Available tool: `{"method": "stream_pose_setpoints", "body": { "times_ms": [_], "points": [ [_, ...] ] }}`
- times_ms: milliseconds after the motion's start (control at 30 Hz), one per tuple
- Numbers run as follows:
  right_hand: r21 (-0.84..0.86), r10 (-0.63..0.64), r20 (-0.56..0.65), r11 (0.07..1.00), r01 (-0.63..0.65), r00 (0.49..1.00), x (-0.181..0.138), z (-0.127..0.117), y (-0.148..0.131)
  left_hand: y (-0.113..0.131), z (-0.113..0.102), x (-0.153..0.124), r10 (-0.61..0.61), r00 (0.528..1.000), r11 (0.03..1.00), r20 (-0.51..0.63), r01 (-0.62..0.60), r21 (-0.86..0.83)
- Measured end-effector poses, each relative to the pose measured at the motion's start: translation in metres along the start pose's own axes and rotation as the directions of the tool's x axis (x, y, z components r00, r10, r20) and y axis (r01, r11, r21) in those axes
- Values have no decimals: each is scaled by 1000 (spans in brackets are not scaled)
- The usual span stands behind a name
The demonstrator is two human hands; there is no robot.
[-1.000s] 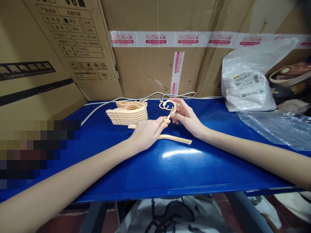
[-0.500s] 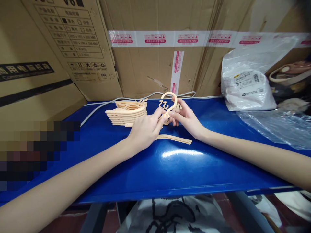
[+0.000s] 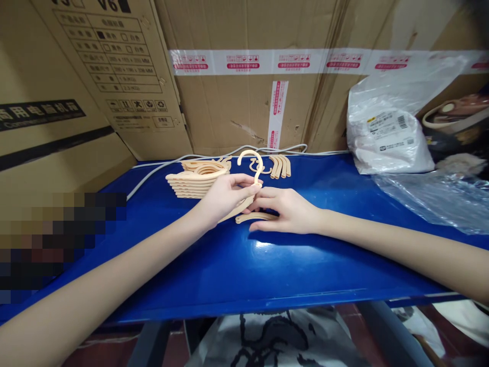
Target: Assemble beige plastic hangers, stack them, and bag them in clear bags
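Observation:
My left hand (image 3: 229,196) is closed, pinching a cream plastic hanger hook (image 3: 260,165) at its base. The hook's curve stands upright, and a cream arm (image 3: 240,208) slants down below those fingers. My right hand (image 3: 292,209) is beside it, thumb and fingers apart, palm low over the table. A loose curved hanger arm (image 3: 254,217) lies between its thumb and fingers, its right end hidden under the hand. Behind my left hand a stack of cream hangers (image 3: 194,184) is partly covered.
Several short curved hanger arms (image 3: 280,166) and small loose hooks (image 3: 253,165) lie at the back of the blue table (image 3: 305,275). A grey cable (image 3: 153,171) runs along the cardboard boxes (image 3: 244,112). A white plastic package (image 3: 389,137) stands at the right.
My left hand has shifted slightly left and down with the hook, which has turned. My right hand has left the hook and come down toward the loose hanger arm, uncovering the pieces behind.

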State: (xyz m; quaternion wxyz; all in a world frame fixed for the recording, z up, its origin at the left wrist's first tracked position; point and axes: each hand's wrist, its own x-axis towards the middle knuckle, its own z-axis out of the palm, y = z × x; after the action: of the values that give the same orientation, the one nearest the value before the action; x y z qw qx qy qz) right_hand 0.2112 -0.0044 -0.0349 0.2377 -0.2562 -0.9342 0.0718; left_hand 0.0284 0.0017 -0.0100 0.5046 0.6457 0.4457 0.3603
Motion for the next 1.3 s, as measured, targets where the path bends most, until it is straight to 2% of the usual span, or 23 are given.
{"method": "stream_pose_setpoints", "body": {
  "times_ms": [100, 200, 300, 400, 533, 667, 767, 900, 1067, 1200, 1300],
  "points": [
    [-168, -72, 92, 982, 86, 993, 0, -1, 1, -1, -3, 2, -31, 999, 999, -25, 31, 28],
    [-348, -100, 110, 928, 132, 989, 0, 1, 3, -1, -5, 3, -10, 999, 997, -48, 14, 81],
    [-495, -54, 144, 861, 119, 988, 1, 3, 3, 0, -4, 4, -22, 998, 997, -55, 26, 76],
    [-566, 4, 163, 820, 90, 987, 0, 4, 4, 1, -1, 4, -25, 997, 995, -78, 32, 90],
    [-502, 52, 131, 865, 21, 990, -2, 3, 3, -1, 0, 3, 17, 998, 995, -57, -11, 103],
    [-377, 201, 107, 914, -147, 974, -3, 1, 1, -2, 1, 2, 35, 999, 992, -39, -30, 125],
    [-371, 283, 113, 901, -224, 952, -1, 1, 0, -1, 1, 1, 28, 999, 991, -33, -23, 131],
    [-486, 384, 75, 820, -302, 921, 2, 3, -2, -1, 0, 3, 11, 1000, 995, -17, -9, 95],
    [-465, 431, -34, 792, -396, 902, 2, 5, 1, -4, -2, 6, -3, 1000, 995, 21, 1, 102],
    [-325, 425, -104, 840, -435, 899, 0, 4, 6, -10, -2, 7, 16, 995, 985, 99, -33, 170],
    [-240, 418, -142, 865, -441, 897, 0, 3, 6, -11, -1, 7, 20, 993, 987, 117, -38, 154]
  ]
}}
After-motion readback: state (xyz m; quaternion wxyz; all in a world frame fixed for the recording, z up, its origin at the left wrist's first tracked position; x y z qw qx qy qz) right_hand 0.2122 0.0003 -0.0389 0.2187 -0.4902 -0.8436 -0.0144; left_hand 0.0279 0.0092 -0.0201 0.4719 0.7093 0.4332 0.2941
